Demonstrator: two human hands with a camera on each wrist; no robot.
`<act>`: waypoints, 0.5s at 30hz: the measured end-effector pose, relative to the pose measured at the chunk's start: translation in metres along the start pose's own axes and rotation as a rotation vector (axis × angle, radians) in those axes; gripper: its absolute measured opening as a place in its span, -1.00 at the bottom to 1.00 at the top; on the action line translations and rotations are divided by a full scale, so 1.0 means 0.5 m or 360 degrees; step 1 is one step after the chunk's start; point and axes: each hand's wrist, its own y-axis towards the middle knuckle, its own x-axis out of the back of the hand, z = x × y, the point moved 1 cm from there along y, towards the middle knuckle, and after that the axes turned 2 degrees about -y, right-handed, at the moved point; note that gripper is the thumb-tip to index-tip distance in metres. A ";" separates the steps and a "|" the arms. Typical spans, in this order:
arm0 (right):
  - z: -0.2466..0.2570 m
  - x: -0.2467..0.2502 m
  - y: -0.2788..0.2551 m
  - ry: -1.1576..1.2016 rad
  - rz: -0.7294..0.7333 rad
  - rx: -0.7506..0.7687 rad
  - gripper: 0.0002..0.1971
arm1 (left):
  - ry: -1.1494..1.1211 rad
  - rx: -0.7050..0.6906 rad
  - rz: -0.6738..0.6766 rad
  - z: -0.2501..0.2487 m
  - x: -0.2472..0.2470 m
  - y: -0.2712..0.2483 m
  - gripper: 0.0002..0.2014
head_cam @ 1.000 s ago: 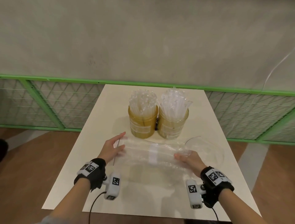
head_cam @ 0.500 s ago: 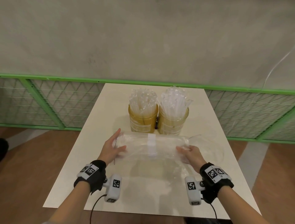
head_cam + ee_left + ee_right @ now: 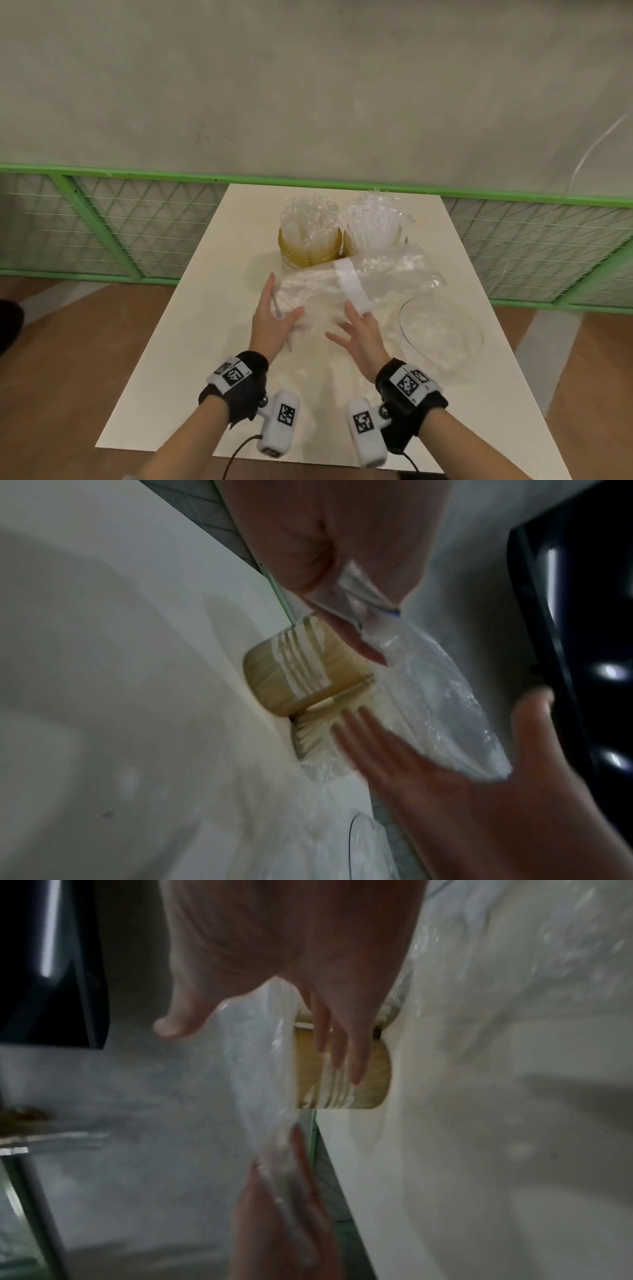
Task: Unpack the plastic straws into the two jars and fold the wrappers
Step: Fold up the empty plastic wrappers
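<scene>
Two amber jars stand side by side mid-table, the left jar [image 3: 310, 251] and the right jar [image 3: 352, 245], both packed with clear plastic straws [image 3: 371, 222]. An empty clear wrapper [image 3: 387, 279] with a white band [image 3: 352, 287] is held up off the table in front of them. My left hand [image 3: 279, 308] pinches its left end between thumb and fingers, as the left wrist view shows on the wrapper [image 3: 359, 610]. My right hand [image 3: 346, 323] has its fingers spread and straight, fingertips at the wrapper near the band. The wrapper's right end hangs free over the right jar.
Another clear wrapper [image 3: 442, 329] lies flat on the white table [image 3: 191, 359] to the right of my hands. A green mesh fence [image 3: 137, 219] runs behind the table, below a grey wall. Wooden floor lies on both sides.
The wrapper has been lifted off the table. My right hand let go of its right end and moved left toward the white band. The left hand keeps its hold.
</scene>
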 end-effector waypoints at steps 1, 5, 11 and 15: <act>0.004 -0.010 0.007 0.0020 -0.0067 0.0051 -0.36 | 0.0011 -0.0002 0.0022 0.003 -0.009 -0.007 -0.18; 0.026 -0.002 0.022 0.0017 -0.0448 0.0261 -0.76 | -0.0174 0.0254 0.0012 0.021 0.001 -0.020 -0.13; 0.036 0.051 0.008 -0.0386 -0.0011 0.0105 -0.85 | 0.0220 0.0155 0.0170 -0.024 0.040 0.019 -0.50; 0.034 0.043 -0.006 -0.0706 0.0294 -0.0025 -0.78 | 0.0056 0.0341 0.0606 -0.064 -0.012 0.018 -0.77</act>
